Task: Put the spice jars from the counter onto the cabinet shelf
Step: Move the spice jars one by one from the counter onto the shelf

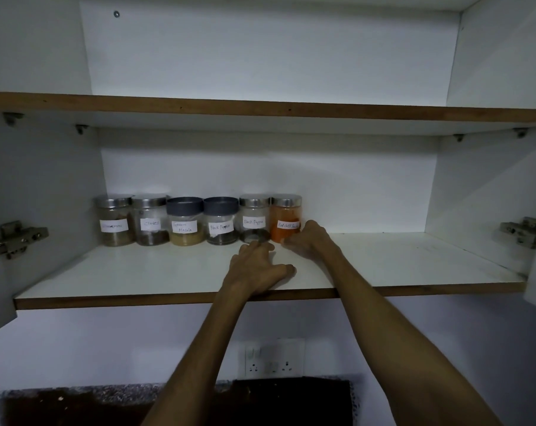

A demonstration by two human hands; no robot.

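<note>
Here, 6 spice jars at shelf back-left, right hand fingers pinching red jar

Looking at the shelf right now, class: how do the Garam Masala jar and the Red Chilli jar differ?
The Garam Masala jar has a dark grey lid; the Red Chilli jar has a shiny metal one. The Garam Masala jar holds a low layer of tan powder; the Red Chilli jar is orange almost to the top. The Garam Masala jar stands untouched mid-row; the right hand touches the Red Chilli jar at the row's right end. Both are upright glass jars with handwritten white labels.
</note>
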